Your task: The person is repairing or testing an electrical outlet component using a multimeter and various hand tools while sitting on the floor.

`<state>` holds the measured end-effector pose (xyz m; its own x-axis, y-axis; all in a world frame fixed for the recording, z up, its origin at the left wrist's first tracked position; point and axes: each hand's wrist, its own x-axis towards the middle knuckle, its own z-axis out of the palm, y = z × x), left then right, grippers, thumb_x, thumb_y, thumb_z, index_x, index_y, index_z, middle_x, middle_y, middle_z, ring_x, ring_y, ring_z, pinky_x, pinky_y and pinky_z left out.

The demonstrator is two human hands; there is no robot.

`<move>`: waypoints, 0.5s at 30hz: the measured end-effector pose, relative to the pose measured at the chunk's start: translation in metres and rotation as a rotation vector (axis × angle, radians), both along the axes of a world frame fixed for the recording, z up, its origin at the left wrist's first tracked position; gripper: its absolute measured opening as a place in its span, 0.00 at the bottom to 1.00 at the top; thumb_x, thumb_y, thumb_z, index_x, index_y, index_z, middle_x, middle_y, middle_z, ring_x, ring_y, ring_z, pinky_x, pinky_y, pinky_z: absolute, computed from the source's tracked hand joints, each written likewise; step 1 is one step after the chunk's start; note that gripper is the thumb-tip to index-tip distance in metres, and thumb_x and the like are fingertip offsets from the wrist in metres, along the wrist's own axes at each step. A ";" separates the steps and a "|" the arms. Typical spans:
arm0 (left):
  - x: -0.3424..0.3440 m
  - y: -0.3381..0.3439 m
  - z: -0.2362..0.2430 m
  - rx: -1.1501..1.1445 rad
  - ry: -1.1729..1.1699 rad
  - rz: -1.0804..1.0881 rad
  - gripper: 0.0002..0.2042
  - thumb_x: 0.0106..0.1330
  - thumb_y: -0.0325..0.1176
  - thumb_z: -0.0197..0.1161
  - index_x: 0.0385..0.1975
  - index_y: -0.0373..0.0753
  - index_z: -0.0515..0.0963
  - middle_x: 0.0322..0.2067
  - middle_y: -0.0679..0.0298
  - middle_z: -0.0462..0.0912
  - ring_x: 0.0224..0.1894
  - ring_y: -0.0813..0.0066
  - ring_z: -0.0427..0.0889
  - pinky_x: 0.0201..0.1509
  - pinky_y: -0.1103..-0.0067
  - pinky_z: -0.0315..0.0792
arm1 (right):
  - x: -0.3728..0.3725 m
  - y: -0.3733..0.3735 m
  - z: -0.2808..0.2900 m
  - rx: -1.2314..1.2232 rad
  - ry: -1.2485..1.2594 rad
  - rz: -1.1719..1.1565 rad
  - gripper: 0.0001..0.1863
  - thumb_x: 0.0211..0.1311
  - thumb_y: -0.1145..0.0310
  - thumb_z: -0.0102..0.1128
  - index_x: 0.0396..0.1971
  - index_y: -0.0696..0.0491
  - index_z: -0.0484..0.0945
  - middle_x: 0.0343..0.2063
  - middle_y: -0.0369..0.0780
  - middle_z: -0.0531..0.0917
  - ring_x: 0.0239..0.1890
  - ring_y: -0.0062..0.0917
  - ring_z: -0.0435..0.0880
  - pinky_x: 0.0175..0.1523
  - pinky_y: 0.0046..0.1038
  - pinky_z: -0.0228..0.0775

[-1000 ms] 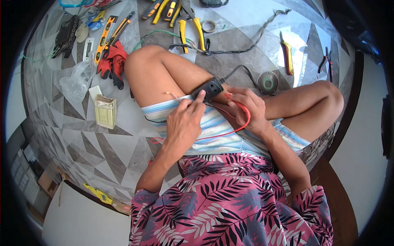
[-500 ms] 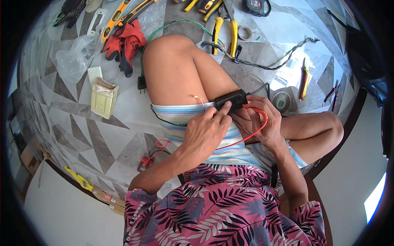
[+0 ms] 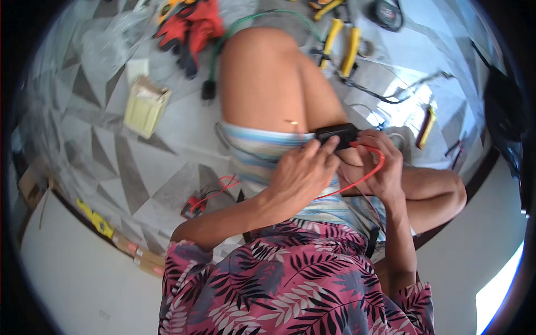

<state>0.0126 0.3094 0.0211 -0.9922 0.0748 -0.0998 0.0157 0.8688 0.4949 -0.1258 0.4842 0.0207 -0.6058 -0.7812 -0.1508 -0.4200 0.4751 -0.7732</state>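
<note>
Patterned floor [image 3: 167, 178] surrounds you. Your left hand [image 3: 304, 173] rests fingers on the black block [image 3: 341, 134] over your thigh [image 3: 268, 95], its thumb's grip hidden; your right hand [image 3: 391, 170] pinches the red lead [image 3: 381, 161] at the block's three o'clock end, contact too blurred to tell. Best brace the block and keep the lead's tip straight. A red device [image 3: 192, 207] sits toward eight, a pale box [image 3: 146, 110] toward nine, yellow-handled pliers [image 3: 350, 53] toward twelve

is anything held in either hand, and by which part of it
The right hand pinches the red lead near its end by the black socket. The left hand touches the socket's near side; whether it grips can't be told.
</note>
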 end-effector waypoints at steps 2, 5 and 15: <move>0.001 0.009 -0.006 -0.049 0.026 0.010 0.11 0.55 0.34 0.62 0.36 0.39 0.81 0.62 0.58 0.79 0.44 0.71 0.77 0.35 0.78 0.79 | -0.003 0.005 0.004 0.000 -0.058 -0.006 0.08 0.64 0.77 0.61 0.42 0.62 0.82 0.43 0.48 0.85 0.45 0.38 0.86 0.51 0.35 0.76; -0.010 0.019 -0.009 -0.067 0.052 -0.030 0.12 0.56 0.36 0.60 0.36 0.37 0.81 0.57 0.53 0.82 0.45 0.68 0.79 0.35 0.76 0.77 | 0.000 0.029 -0.010 0.046 -0.177 -0.190 0.20 0.48 0.75 0.70 0.45 0.61 0.82 0.46 0.47 0.83 0.50 0.37 0.84 0.56 0.35 0.77; 0.001 0.022 -0.011 -0.036 -0.042 0.017 0.15 0.59 0.36 0.59 0.40 0.34 0.86 0.59 0.51 0.82 0.49 0.63 0.80 0.37 0.76 0.75 | 0.000 0.011 -0.007 0.151 0.087 0.069 0.06 0.67 0.78 0.58 0.41 0.60 0.81 0.44 0.47 0.84 0.49 0.42 0.83 0.57 0.38 0.73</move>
<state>0.0132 0.3314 0.0105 -0.9882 0.0533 -0.1437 -0.0196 0.8862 0.4629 -0.1257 0.4956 0.0139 -0.5676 -0.7935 -0.2194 -0.5174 0.5511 -0.6546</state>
